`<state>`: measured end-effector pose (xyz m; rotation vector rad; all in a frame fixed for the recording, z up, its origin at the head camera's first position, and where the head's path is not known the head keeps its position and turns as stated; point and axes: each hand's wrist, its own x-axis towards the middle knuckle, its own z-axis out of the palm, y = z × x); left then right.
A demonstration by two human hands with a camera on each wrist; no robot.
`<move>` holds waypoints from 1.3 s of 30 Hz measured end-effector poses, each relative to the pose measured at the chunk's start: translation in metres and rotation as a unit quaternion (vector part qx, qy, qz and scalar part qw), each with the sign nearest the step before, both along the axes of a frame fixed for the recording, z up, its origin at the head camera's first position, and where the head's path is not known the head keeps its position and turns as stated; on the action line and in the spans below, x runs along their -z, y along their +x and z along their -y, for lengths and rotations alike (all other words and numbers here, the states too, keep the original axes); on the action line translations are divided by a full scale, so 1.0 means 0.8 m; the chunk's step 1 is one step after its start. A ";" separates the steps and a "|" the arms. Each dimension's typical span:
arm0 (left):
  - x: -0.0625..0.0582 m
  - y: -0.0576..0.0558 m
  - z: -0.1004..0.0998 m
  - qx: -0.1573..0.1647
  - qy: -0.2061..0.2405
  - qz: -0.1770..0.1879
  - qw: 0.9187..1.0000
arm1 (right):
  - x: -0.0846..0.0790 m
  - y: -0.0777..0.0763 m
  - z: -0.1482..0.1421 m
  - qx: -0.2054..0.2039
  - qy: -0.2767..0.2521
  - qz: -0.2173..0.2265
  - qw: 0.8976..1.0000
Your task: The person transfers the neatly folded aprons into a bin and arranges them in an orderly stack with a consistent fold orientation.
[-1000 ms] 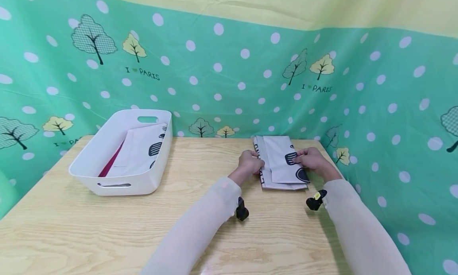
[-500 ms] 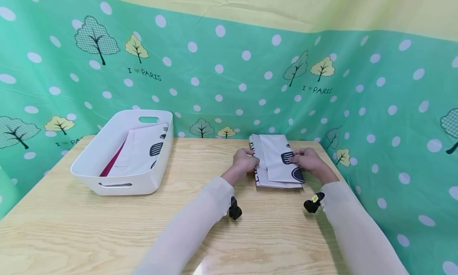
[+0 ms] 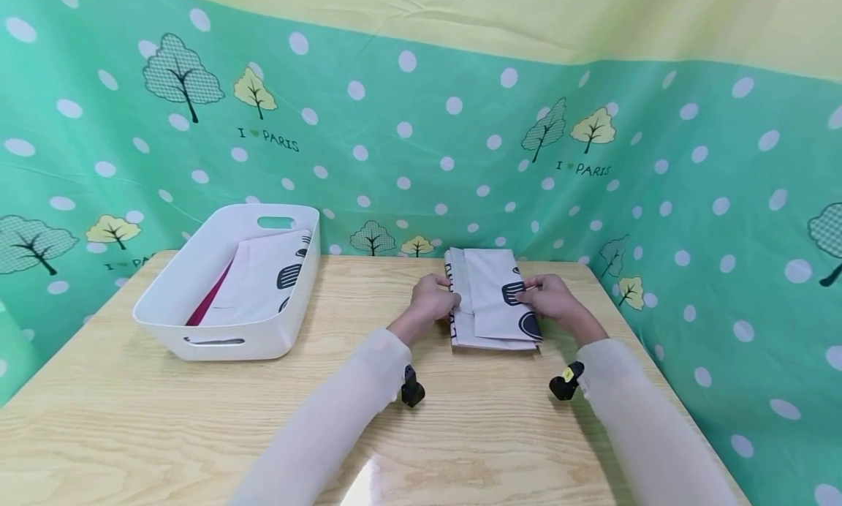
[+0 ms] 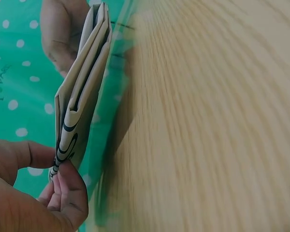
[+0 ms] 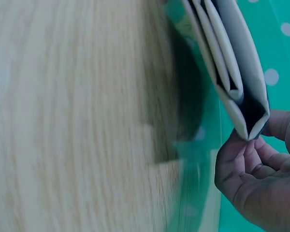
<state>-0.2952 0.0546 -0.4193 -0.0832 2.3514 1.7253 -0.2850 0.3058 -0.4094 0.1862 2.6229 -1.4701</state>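
Observation:
A folded white cloth (image 3: 490, 294) with black spatula-like prints is held at the back right, slightly above the wooden table. My left hand (image 3: 434, 301) pinches its left edge between thumb and fingers. On the opposite edge, my right hand (image 3: 551, 298) grips with the thumb on top. Seen edge-on in the left wrist view, the cloth (image 4: 82, 82) shows several stacked layers. Its folded end (image 5: 251, 116) sits between thumb and fingers in the right wrist view.
A white plastic basket (image 3: 226, 341) stands at the back left of the table (image 3: 368, 287). Inside it lies another white printed cloth (image 3: 253, 279) beside something dark red (image 3: 209, 299). A green dotted curtain (image 3: 395, 162) hangs behind and along the right side.
Both hands have carried the folded cloth a little to the left, keeping the same grip. The basket stays in place; the head view has shifted slightly.

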 end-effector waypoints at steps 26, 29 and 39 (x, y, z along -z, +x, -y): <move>-0.018 0.011 0.068 0.006 0.014 -0.025 1.000 | -0.001 0.001 0.056 -0.020 -0.072 -0.014 0.997; -0.019 0.011 0.078 0.012 0.012 -0.031 0.999 | -0.001 0.001 0.064 -0.027 -0.078 -0.020 0.996; -0.022 0.013 0.109 0.006 -0.002 -0.025 1.000 | 0.000 -0.001 0.093 -0.024 -0.062 -0.047 0.997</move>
